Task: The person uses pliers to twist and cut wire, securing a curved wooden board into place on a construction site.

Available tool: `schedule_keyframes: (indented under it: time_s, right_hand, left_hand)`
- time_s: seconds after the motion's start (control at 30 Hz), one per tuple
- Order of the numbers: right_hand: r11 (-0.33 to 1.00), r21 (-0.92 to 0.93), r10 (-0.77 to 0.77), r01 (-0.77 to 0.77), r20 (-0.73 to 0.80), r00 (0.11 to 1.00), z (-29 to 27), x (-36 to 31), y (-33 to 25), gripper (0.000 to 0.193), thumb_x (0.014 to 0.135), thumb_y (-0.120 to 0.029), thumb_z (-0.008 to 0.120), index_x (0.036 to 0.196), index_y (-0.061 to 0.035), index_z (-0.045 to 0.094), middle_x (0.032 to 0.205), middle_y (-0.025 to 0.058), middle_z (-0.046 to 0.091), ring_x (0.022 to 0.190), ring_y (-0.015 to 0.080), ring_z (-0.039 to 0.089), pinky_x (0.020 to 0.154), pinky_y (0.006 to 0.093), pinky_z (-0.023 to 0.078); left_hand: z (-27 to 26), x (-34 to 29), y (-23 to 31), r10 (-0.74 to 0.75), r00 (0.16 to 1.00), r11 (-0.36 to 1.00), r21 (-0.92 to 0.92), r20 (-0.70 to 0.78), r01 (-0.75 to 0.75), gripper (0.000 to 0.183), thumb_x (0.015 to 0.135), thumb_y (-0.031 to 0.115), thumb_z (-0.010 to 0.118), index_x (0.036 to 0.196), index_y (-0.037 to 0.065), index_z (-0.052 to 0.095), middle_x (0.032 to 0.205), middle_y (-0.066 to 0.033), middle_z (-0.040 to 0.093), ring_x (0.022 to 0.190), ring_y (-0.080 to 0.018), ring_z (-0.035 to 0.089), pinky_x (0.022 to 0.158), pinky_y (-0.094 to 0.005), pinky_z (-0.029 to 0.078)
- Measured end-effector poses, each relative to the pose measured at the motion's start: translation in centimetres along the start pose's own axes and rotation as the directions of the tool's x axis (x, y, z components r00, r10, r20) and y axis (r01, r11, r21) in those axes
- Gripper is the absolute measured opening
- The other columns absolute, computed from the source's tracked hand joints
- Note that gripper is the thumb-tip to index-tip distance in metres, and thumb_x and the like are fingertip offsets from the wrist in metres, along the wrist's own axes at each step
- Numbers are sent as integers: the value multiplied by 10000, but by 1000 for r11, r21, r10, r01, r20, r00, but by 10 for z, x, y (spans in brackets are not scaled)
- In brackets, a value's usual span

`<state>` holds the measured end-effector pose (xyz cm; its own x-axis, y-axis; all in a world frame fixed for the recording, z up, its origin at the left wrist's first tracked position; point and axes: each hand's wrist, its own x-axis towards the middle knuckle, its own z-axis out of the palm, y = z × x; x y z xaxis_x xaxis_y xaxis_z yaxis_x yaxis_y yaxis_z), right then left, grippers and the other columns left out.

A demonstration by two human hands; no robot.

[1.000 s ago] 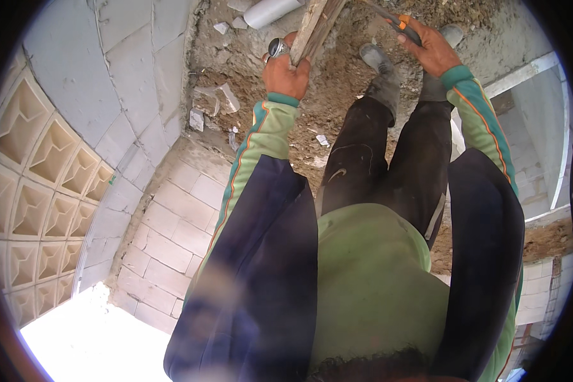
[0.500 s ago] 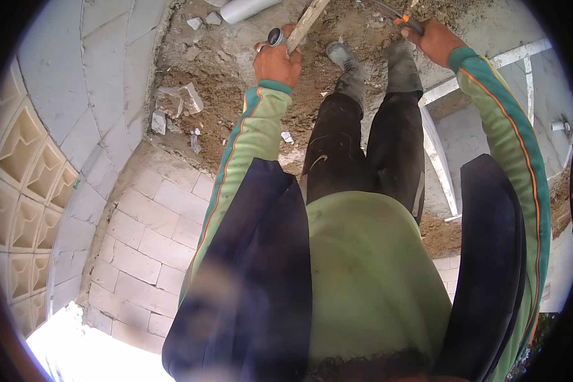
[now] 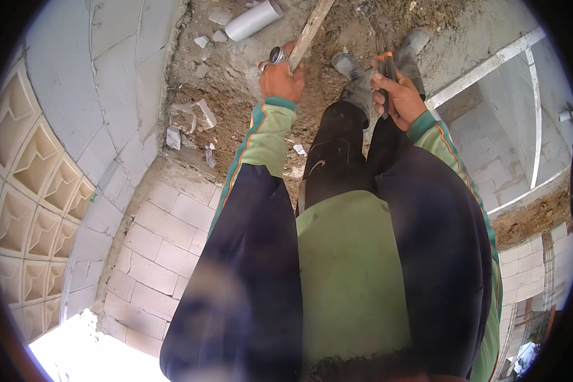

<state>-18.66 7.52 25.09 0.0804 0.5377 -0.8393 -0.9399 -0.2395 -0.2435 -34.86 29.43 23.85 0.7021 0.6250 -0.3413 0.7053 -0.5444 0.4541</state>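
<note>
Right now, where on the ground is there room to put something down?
Bare dirt lies between the white pipe and the rubble chunks. The pale strip right of the boots, before the white rail, looks free. It is crowded around the boots and the wooden stick.

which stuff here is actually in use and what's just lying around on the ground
In use: wooden stick gripped in the left hand; orange-handled pliers in the right hand.

Lying about: white pipe piece, broken block chunks, loose dirt.
</note>
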Motion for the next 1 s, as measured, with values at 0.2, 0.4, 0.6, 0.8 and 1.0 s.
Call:
schedule_keyframes:
  time_s: [0.2, 0.4, 0.6, 0.8, 1.0]
  right_hand:
    - [807, 570, 7, 152, -267, 964, 18, -9, 22, 181, 948, -151, 637, 1062, -61, 528, 865, 50, 522, 639, 147, 496, 483, 305, 393]
    - [853, 422, -59, 307, -506, 861, 98, 6, 0, 245, 903, -81, 599, 1092, -29, 451, 860, 63, 492, 636, 143, 480, 469, 302, 372]
    - [848, 472, -56, 242, -375, 925, 81, -3, 18, 325, 875, -53, 614, 1125, -38, 406, 852, 48, 458, 629, 136, 468, 469, 309, 374]
    - [600, 635, 143, 487, -684, 716, 67, 26, 9, 135, 921, -41, 562, 1049, -43, 523, 851, 46, 453, 655, 148, 437, 504, 293, 370]
    - [886, 430, -35, 171, -306, 951, 75, 5, 29, 338, 911, -16, 589, 1233, -39, 490, 881, 41, 453, 652, 140, 452, 509, 300, 384]
  left_hand:
    - [9, -8, 13, 50, 999, 997, 54, -4, -50, 492, 819, 167, 667, 1305, 215, 603, 841, -211, 685, 851, -471, 613, 799, -534, 487]
    - [25, -18, 8, -13, 1000, 989, 149, 25, 9, 508, 809, 125, 680, 1311, 144, 603, 980, -187, 715, 909, -429, 663, 798, -482, 514]
    - [16, -19, 16, 21, 1000, 1000, 7, 11, -21, 529, 823, 112, 671, 1344, 106, 574, 929, -192, 716, 842, -424, 679, 767, -461, 523]
    - [19, -18, 23, 96, 994, 995, 30, -54, -95, 532, 813, 88, 664, 1337, 133, 581, 989, -178, 712, 910, -425, 660, 798, -484, 507]
    - [13, -14, 19, 47, 998, 996, -80, -48, -51, 538, 798, 76, 664, 1326, 147, 591, 999, -175, 695, 892, -449, 636, 814, -506, 487]
